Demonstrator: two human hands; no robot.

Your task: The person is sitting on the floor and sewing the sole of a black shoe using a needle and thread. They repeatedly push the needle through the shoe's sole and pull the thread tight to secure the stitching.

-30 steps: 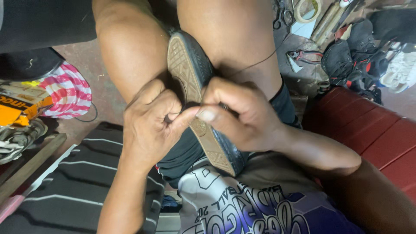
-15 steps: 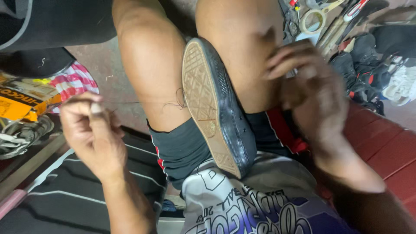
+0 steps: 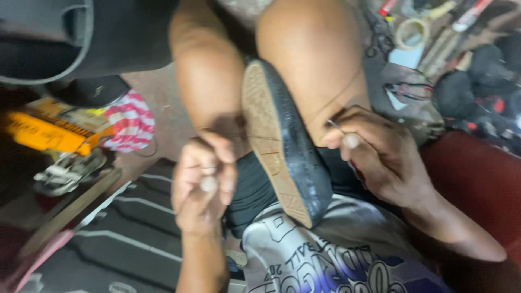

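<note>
Cluttered workshop floor (image 3: 163, 103), seen from above; view blurred. Landmark is the shoe (image 3: 285, 144), dark upper, tan patterned sole facing up, wedged between the person's bare knees and lying toward the lap.

Left hand (image 3: 203, 182) sits just left of the shoe's sole, fingers curled shut, thumb pressed to fingertips; a thin thread (image 3: 255, 137) runs from it to the sole. Cannot tell whether anything else is in that pinch.

Right hand (image 3: 374, 154) sits just right of the shoe, resting against the thigh, thumb and forefinger pinched on a thin metal needle (image 3: 335, 126), the other fingers folded.

Left of the shoe: red-and-white striped cloth (image 3: 130, 122), yellow tool (image 3: 46, 133), black striped mat (image 3: 125, 233). Right of the shoe and beyond it: tape roll (image 3: 411, 33), dark shoes (image 3: 477, 81). Near the shoe's heel: printed grey shirt (image 3: 331, 255).
</note>
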